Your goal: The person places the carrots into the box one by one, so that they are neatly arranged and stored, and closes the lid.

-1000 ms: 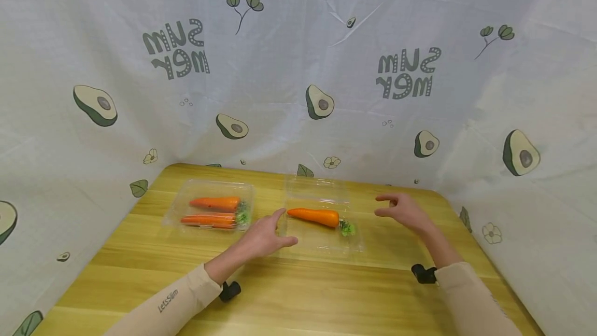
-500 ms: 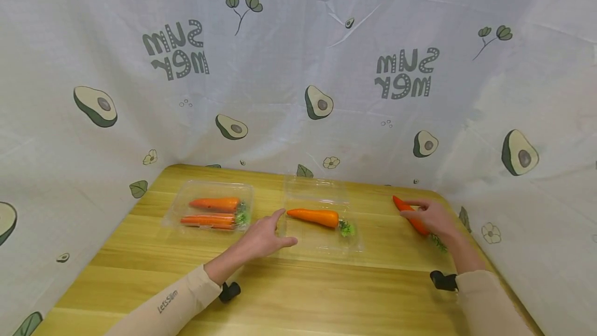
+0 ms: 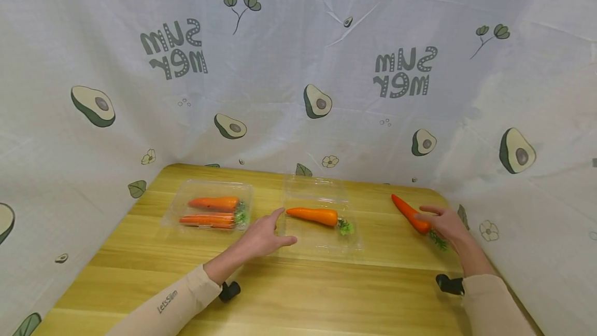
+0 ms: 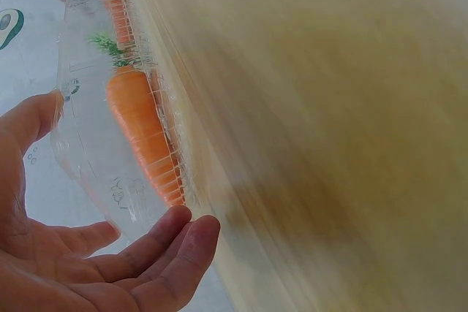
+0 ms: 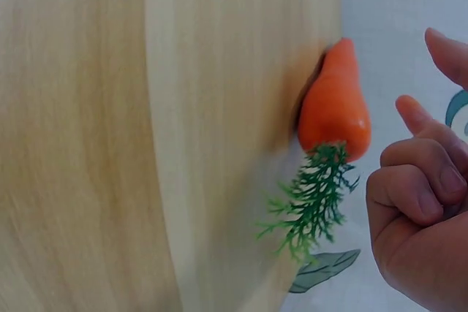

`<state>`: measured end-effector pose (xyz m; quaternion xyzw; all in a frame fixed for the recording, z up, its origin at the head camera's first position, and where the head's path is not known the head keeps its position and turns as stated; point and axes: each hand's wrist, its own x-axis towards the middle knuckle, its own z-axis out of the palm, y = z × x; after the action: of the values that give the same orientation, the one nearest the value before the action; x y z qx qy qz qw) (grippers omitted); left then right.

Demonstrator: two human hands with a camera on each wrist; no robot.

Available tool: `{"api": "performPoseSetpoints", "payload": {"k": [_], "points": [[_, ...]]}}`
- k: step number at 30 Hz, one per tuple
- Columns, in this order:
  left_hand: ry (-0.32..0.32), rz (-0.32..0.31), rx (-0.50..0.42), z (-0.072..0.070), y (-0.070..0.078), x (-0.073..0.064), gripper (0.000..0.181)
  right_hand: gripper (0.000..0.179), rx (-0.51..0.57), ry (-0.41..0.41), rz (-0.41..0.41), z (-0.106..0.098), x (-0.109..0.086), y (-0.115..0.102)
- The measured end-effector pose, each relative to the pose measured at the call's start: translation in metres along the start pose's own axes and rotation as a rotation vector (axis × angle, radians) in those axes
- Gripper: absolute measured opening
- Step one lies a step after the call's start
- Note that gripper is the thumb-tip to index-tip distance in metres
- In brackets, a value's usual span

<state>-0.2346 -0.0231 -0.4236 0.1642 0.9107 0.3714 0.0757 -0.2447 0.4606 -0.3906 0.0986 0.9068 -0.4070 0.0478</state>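
A clear plastic clamshell box (image 3: 308,242) lies open mid-table with an orange carrot (image 3: 312,215) in it. At its left edge my left hand (image 3: 263,235) has thumb and fingers spread; in the left wrist view fingertips (image 4: 179,217) touch the box wall. To the right, a redder carrot (image 3: 406,211) with green leaves (image 5: 311,202) lies on the table. Beside it is my right hand (image 3: 445,222), thumb and index finger apart and holding nothing. The right wrist view shows a gap between this hand and the carrot, the other fingers loosely curled.
A second clear box (image 3: 172,206) with carrots in it stands at the left. Light cloth (image 3: 280,66) printed with avocados hangs behind and beside the wooden table (image 3: 308,294). Black wrist cameras (image 3: 450,284) sit under the forearms.
My right hand has moved right and back toward me, off the redder carrot, which was hidden one second ago and now shows on the table. The left hand has stayed put.
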Motion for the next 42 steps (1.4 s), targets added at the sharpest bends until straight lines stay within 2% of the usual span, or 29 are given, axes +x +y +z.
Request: {"api": "performPoseSetpoints", "payload": {"k": [13,27,42], "points": [[-0.001,-0.007,-0.010,-0.002,0.000,0.000,0.091,0.082,-0.019,0.041,0.078,-0.003,0.007,0.021],[-0.001,-0.005,-0.020,-0.004,0.001,-0.003,0.092,0.075,-0.010,0.058,0.123,-0.006,0.006,0.022],[-0.010,-0.006,-0.031,-0.003,0.001,-0.005,0.091,0.080,0.007,0.041,0.161,-0.005,0.009,0.030]]}}
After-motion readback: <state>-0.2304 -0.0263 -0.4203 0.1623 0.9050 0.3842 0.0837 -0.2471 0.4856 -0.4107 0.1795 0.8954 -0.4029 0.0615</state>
